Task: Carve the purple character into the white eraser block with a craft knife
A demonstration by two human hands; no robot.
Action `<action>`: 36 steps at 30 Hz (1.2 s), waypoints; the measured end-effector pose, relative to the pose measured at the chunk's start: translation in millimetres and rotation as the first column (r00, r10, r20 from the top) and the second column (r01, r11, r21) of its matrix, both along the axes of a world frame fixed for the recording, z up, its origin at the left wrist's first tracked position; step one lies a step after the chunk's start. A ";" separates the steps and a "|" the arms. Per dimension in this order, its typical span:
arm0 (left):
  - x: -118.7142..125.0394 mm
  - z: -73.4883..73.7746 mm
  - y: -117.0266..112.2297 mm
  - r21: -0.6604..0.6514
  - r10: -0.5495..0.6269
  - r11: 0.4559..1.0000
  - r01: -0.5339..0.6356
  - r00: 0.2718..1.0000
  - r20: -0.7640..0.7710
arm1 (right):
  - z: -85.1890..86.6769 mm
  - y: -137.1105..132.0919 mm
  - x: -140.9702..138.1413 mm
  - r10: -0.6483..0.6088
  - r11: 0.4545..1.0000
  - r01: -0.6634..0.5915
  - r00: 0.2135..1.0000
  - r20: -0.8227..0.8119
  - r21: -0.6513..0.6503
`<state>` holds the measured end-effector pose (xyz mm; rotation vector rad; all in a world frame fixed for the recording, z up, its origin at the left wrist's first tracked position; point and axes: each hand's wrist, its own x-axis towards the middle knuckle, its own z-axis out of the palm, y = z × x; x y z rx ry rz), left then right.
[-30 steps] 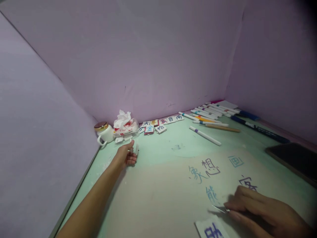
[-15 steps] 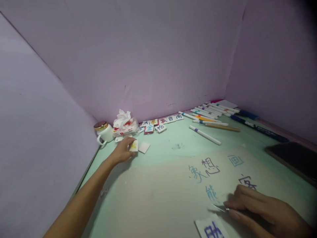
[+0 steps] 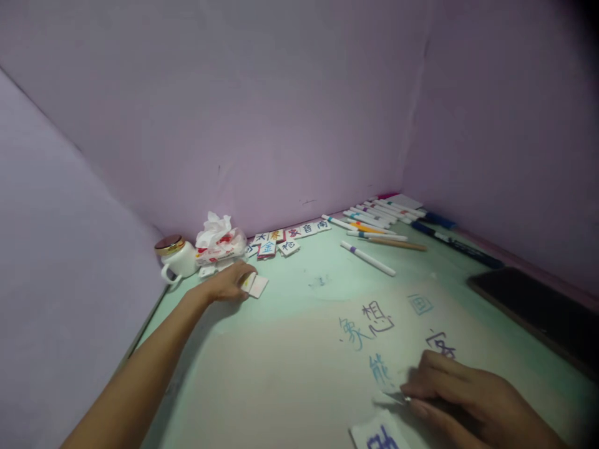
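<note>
My left hand [image 3: 228,284] reaches to the far left of the pale green table [image 3: 290,374], fingers curled down over small white tiles [image 3: 253,285]; one shows yellow marks and another lies blank beside it. Low on the right, my right hand [image 3: 461,393] rests closed on the table and pinches a thin metal tool [image 3: 395,395] whose tip points left. Just below that tip lies a white card with a blue character [image 3: 379,436]. Blue characters [image 3: 374,324] are written on the tabletop in front of the right hand.
A white mug with a gold lid [image 3: 176,257] and a tissue pack [image 3: 216,240] stand in the back left corner. Character tiles [image 3: 285,237] line the back wall. Several markers [image 3: 374,221] lie at the back right. A dark tablet [image 3: 533,305] sits at right.
My left hand turned palm down onto the small tiles and slid them slightly toward me. The view shifted, so everything sits further left. The right hand keeps its pinch on the tool.
</note>
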<state>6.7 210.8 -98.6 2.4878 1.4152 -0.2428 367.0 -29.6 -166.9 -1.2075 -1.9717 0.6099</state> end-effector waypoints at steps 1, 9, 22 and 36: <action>0.2 -0.4 -1.8 0.014 0.021 1.000 -0.021 1.000 -0.005 | 3.1 0.4 -0.3 0.011 1.000 -0.011 1.000 0.008 0.002; -2.5 -9.6 -11.1 0.212 0.291 0.935 -0.283 0.957 -0.006 | 18.4 3.5 -4.1 -0.010 0.999 0.012 1.000 0.026 -0.045; -14.6 -1.1 -18.1 0.149 0.234 0.964 -0.222 0.969 -0.072 | 10.2 -0.2 -1.3 0.017 0.998 -0.015 0.999 0.037 -0.054; -0.7 -15.3 -18.5 0.150 0.274 0.953 -0.265 0.961 -0.041 | -4.7 -1.6 1.2 0.005 0.999 -0.004 0.999 0.033 -0.035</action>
